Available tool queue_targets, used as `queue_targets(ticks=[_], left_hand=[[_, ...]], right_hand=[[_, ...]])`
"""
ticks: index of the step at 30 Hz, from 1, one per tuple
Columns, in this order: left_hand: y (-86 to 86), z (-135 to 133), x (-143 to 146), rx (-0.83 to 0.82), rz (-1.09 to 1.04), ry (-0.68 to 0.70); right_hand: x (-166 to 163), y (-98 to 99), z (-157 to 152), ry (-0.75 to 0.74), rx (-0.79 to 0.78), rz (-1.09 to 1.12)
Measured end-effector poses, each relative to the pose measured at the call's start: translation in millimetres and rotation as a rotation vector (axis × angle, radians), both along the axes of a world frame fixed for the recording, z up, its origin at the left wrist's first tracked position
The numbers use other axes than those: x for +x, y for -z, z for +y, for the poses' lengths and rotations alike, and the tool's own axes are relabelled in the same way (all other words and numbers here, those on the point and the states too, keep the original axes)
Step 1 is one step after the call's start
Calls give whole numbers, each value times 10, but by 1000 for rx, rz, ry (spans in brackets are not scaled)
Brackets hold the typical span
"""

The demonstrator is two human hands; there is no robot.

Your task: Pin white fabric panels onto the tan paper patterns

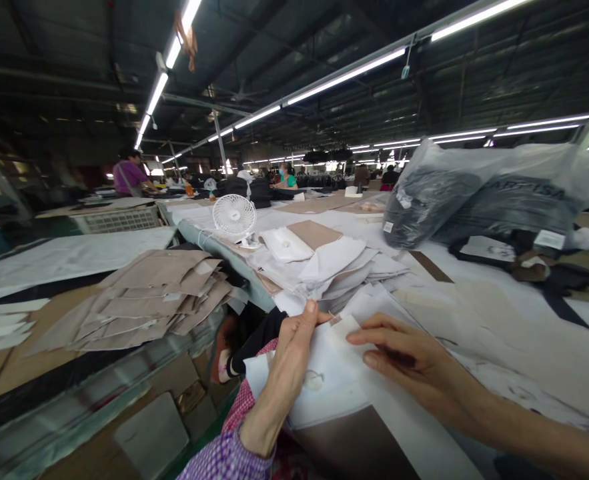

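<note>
A white fabric panel (331,393) with a round pale spot on it lies over my lap at the table edge. Brown fabric (359,443) shows below its lower edge. My left hand (291,350) grips the panel's upper left part, thumb on top and fingers mostly hidden beneath. At the panel's top edge is a small cream patch (344,329). My right hand (419,367) reaches in from the right with loosely bent, parted fingers, its fingertips at the patch. Just beyond my hands sits a pile of white and tan fabric pieces (331,263).
A small white fan (235,217) stands behind the pile. To the left, stacked tan panels (154,293) lie on a lower bench. Clear plastic bags of dark goods (504,200) occupy the right side. A person in purple (129,175) and others are farther back.
</note>
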State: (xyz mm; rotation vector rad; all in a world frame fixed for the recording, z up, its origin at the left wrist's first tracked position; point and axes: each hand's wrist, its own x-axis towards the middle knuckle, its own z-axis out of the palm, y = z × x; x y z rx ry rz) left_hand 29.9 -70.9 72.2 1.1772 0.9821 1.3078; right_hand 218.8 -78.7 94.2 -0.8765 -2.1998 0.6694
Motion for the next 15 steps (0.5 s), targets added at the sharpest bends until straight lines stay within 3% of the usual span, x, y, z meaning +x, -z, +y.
queue_targets(ticks=[9,15], left_hand=[[-26,-48,22,30,-5,11],[5,21,81,-32,20,-102]], right_hand=[[4,42,33,21,-50,-8],[15,-43,-51,1,-124,-160]])
